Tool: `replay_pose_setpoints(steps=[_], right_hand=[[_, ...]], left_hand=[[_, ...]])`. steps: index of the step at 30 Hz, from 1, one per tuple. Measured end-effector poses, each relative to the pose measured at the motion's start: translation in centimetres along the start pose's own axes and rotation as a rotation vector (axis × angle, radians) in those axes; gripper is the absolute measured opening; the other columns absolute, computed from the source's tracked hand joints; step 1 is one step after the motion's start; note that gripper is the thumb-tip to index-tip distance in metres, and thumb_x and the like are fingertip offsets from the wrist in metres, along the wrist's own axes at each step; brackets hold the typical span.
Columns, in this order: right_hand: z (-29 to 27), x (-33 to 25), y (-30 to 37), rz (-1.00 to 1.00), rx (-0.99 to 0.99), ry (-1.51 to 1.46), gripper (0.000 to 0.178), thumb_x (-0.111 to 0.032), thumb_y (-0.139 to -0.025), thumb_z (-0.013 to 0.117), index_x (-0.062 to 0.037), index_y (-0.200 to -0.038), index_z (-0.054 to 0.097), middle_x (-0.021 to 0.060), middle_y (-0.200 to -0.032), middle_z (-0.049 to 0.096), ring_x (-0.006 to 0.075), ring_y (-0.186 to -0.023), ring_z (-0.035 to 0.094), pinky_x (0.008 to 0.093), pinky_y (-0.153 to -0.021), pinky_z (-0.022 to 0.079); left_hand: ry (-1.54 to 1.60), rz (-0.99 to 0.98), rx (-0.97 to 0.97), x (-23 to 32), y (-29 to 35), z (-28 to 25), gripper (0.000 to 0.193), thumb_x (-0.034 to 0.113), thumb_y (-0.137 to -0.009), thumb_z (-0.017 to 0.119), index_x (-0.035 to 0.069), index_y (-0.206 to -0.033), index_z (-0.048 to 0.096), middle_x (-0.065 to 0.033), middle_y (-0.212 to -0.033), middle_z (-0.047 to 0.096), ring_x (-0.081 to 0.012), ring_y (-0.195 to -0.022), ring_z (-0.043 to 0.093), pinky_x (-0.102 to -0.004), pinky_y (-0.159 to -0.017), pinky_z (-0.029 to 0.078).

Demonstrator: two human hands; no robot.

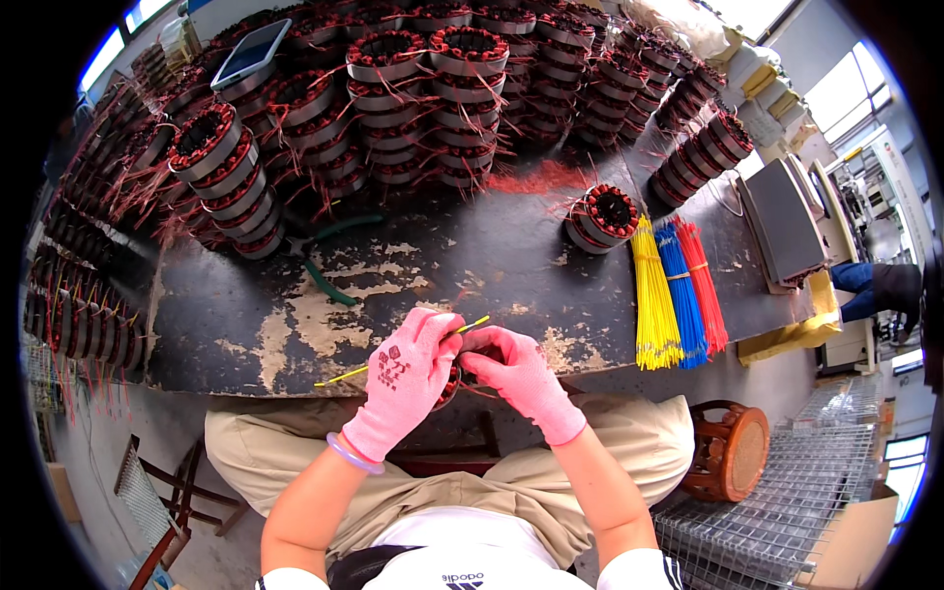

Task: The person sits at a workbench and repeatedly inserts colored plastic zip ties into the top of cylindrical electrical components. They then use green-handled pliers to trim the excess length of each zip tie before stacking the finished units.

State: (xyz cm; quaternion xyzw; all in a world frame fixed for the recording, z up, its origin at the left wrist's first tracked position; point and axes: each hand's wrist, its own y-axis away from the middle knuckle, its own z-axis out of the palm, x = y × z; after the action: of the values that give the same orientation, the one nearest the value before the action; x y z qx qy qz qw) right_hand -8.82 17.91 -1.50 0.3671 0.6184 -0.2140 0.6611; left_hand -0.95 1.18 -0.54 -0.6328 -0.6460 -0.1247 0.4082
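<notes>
Both my hands wear pink gloves and meet at the table's front edge. My left hand (401, 369) is closed on a thin yellow sleeve (341, 378), which sticks out on both sides of the fingers. Fingers and thumb pinched, my right hand (521, 376) is close beside it; what it grips is too small to make out. Partly hidden below the hands is a wire-wound motor stator (448, 387) with red windings. Beyond them on the table lie green-handled pliers (329, 282).
Stacks of stators (470, 98) fill the table's back and left; a phone (252, 51) lies on one. To the right are a short stator stack (602, 218) and bundles of yellow (653, 305), blue (685, 305) and red sleeves (702, 295). A wooden stool (733, 450) stands at lower right.
</notes>
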Motion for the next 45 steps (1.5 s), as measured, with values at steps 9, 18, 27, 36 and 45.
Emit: replay_pose_setpoints(steps=[9,18,27,36,45], right_hand=[[0.3,-0.2,2.9,-0.152,0.291,0.192,0.013,0.001,-0.093,0.067,-0.0029,-0.105,0.071,0.0112,-0.095,0.071,0.0195,-0.081,0.07,0.0306,-0.072,0.055],[-1.1,-1.9,2.6,-0.716,0.36,0.799,0.02,-0.007,-0.081,0.078,-0.0089,-0.099,0.071,0.0075,-0.1,0.069,0.0307,-0.089,0.068,0.0397,-0.078,0.056],[-2.4,-3.2,2.4,-0.383,0.122,0.549,0.013,-0.004,-0.094,0.067,-0.0037,-0.106,0.07,0.0109,-0.093,0.072,0.0188,-0.073,0.068,0.0316,-0.069,0.055],[-3.6,-3.2,0.6,0.08,-0.043,0.184,0.015,-0.013,-0.096,0.066,-0.0021,-0.107,0.069,-0.0007,-0.08,0.064,0.0039,-0.064,0.053,0.023,-0.055,0.042],[-3.4,-1.5,2.9,-0.598,0.281,0.905,0.039,-0.018,-0.082,0.082,-0.0077,-0.117,0.07,0.0066,-0.11,0.072,0.0179,-0.079,0.07,0.032,-0.069,0.056]], left_hand=[[-0.049,0.02,-0.046,-0.3,0.3,-0.3,0.027,0.007,-0.088,0.068,0.011,-0.114,0.064,-0.0084,-0.106,0.062,-0.0326,-0.089,0.067,-0.0408,-0.072,0.055],[-0.057,0.146,-0.103,0.2,-0.1,-0.6,0.027,0.008,-0.084,0.074,0.011,-0.109,0.066,-0.0083,-0.105,0.062,-0.0307,-0.087,0.068,-0.0402,-0.071,0.056],[-0.11,0.139,-0.161,1.9,-0.7,-0.8,0.019,0.011,-0.085,0.075,0.009,-0.102,0.069,-0.0084,-0.104,0.065,-0.0298,-0.086,0.069,-0.039,-0.07,0.057],[-0.109,0.182,-0.145,0.9,-0.4,0.5,0.016,0.014,-0.085,0.076,0.01,-0.099,0.071,-0.0049,-0.101,0.071,-0.0283,-0.087,0.07,-0.0389,-0.074,0.057],[-0.076,0.13,-0.157,0.7,-0.3,0.7,0.016,0.012,-0.085,0.075,0.01,-0.1,0.072,-0.0047,-0.111,0.074,-0.0285,-0.093,0.071,-0.0387,-0.079,0.058]])
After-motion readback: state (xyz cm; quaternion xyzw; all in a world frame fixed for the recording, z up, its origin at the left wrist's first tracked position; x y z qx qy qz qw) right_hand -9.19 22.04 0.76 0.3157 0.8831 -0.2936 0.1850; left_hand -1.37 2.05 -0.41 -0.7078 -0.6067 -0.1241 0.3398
